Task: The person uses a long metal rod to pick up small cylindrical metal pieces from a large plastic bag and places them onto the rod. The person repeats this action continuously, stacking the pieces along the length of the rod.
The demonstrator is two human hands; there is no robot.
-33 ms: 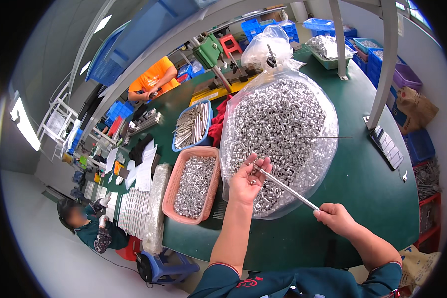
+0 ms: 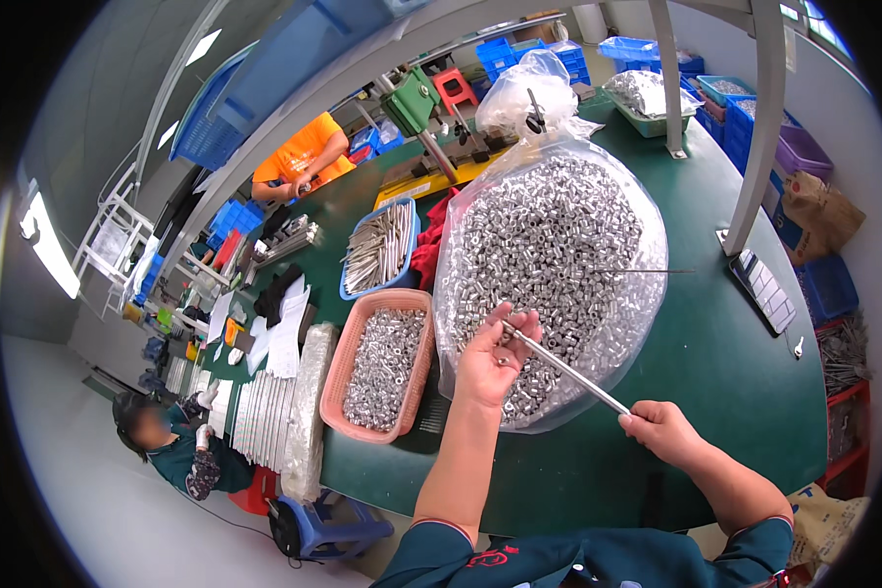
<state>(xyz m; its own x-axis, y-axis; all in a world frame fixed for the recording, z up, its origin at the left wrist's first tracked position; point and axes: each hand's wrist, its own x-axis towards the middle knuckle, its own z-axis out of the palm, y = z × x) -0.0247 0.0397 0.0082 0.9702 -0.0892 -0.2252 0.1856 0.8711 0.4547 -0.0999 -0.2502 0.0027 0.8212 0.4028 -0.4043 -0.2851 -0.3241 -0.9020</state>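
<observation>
Hardly anything had moved since the earlier picture: the left hand (image 2: 487, 370) had slid just a tiny bit toward three o'clock, and the silver rod (image 2: 571, 372) lay almost the same way.

Biggest of all was the green bench (image 2: 735, 392). On it sat a big clear bag (image 2: 651, 294), full of little shiny metal pieces (image 2: 549, 245). With the bag as the middle of a clock, a pink basket (image 2: 334, 382) stood at eight o'clock, with more small metal bits (image 2: 387, 367) inside. A smaller blue tray (image 2: 367, 291) stood at nine o'clock, holding thin silver sticks (image 2: 377, 245).

The left hand was at seven o'clock, palm up, by the edge of the bag. Its fingers were curled, and they seemed to hold the rod's far end. The right hand (image 2: 663, 431) was at five o'clock, with its fingers pinched tight on the near end. The rod slanted between the two hands, across six o'clock. One tiny silver bit (image 2: 502, 362) lay against the left palm. I could not tell if another piece sat on the rod's tip.

The step in hand looked like careful work at that tip. I think the next move called for a steady right pinch and gentle left fingers, so the rod stayed straight and the tiny bit did not fall.
</observation>
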